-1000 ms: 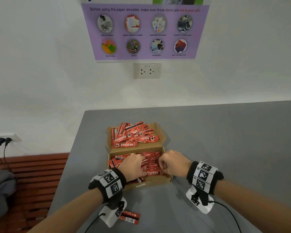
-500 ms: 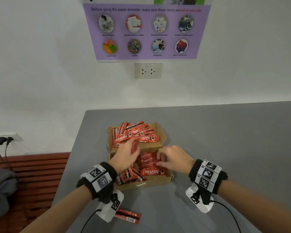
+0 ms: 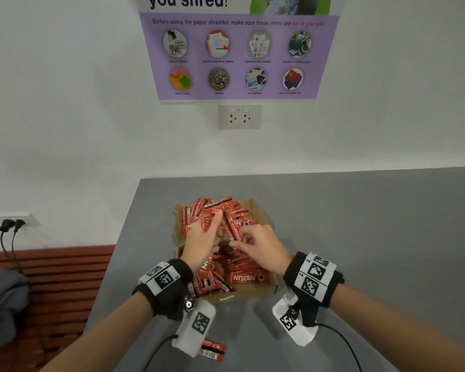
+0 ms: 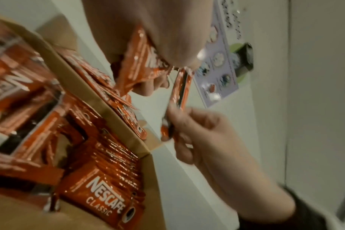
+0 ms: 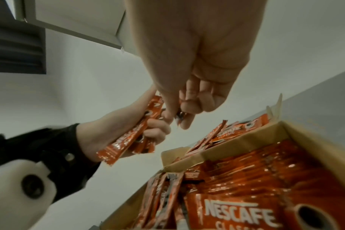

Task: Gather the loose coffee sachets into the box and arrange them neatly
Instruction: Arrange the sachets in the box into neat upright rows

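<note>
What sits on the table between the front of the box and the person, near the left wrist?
Loose sachets lie on the grey table, apart from the box, partly behind the left wrist camera; head view shows it.

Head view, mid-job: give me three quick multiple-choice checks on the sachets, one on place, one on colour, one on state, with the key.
1. Where does the stray sachet outside the box lie?
A. On the grey table near the person, by the left wrist
B. On the wooden bench
C. On the wall socket

2. What colour are the sachets?
A. Green
B. Red
C. Blue

3. What is the left hand doing?
A. Resting flat on the table
B. Hanging idle, holding nothing
C. Gripping a bunch of sachets above the box

Key: 1 A, the stray sachet lies on the grey table, apart from the box. 2 B, the sachets in the box are red. 3 C, the left hand grips a bunch of sachets while the right hand pinches one sachet.
</note>
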A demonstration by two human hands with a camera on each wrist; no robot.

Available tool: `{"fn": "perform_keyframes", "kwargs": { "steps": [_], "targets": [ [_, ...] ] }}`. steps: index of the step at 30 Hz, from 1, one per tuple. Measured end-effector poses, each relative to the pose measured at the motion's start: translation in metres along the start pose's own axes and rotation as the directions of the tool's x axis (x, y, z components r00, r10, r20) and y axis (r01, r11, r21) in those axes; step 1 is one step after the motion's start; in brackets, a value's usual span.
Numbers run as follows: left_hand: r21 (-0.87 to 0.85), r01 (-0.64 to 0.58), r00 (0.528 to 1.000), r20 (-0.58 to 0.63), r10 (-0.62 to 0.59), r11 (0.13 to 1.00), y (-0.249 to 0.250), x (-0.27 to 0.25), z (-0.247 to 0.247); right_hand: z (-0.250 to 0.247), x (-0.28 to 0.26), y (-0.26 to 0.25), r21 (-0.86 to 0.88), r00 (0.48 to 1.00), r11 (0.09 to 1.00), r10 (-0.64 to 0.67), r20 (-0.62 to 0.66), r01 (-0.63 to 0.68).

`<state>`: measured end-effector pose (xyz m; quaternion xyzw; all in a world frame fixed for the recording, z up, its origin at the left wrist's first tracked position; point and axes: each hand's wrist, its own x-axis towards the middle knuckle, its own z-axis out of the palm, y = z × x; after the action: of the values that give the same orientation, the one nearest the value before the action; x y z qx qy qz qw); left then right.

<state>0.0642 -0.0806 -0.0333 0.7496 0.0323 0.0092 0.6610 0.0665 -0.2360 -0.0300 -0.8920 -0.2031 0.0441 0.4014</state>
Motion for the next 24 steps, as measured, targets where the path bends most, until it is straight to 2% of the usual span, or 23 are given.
{"fn": "perform_keyframes", "kwargs": {
  "steps": [2, 5, 11, 13, 17, 19, 21, 24],
  "targets": [
    [-0.056, 0.06, 0.998, 0.021, -0.058, 0.997, -0.001, 0.001, -0.009, -0.006, -0.001, 0.006, -0.047, 1.0, 0.999, -0.005, 0.012, 0.006],
    [-0.065, 0.148, 0.981, 0.134, -0.138, 0.987, -0.001, 0.002, -0.014, -0.013, -0.005, 0.011, -0.09, 0.997, 0.995, -0.043, 0.056, 0.048],
    [-0.11, 0.266, 0.953, 0.18, -0.244, 0.958, -0.005, 0.003, -0.011, -0.015, -0.009, 0.017, -0.264, 0.983, 0.949, -0.18, -0.017, 0.169],
    [-0.135, 0.224, 0.968, 0.144, -0.204, 0.965, -0.006, 0.003, -0.013, -0.017, -0.01, 0.019, -0.22, 0.986, 0.964, -0.162, -0.028, 0.152],
    [-0.076, 0.081, 0.991, 0.109, -0.072, 0.994, -0.004, -0.002, -0.017, -0.022, -0.006, 0.021, -0.031, 0.998, 0.999, 0.009, -0.057, -0.011],
    [-0.036, 0.074, 0.987, 0.149, -0.068, 0.997, -0.003, -0.005, -0.017, -0.022, -0.005, 0.021, 0.081, 0.996, 0.997, 0.01, -0.091, -0.003],
    [-0.043, 0.092, 0.98, 0.182, -0.082, 0.995, -0.006, -0.007, -0.017, -0.022, -0.007, 0.019, 0.096, 0.995, 0.995, -0.015, -0.098, 0.024],
    [0.001, 0.069, 0.989, 0.128, -0.068, 0.998, -0.013, -0.008, -0.021, -0.027, -0.009, 0.021, 0.074, 0.999, 0.996, -0.037, -0.04, 0.04]
  ]
}}
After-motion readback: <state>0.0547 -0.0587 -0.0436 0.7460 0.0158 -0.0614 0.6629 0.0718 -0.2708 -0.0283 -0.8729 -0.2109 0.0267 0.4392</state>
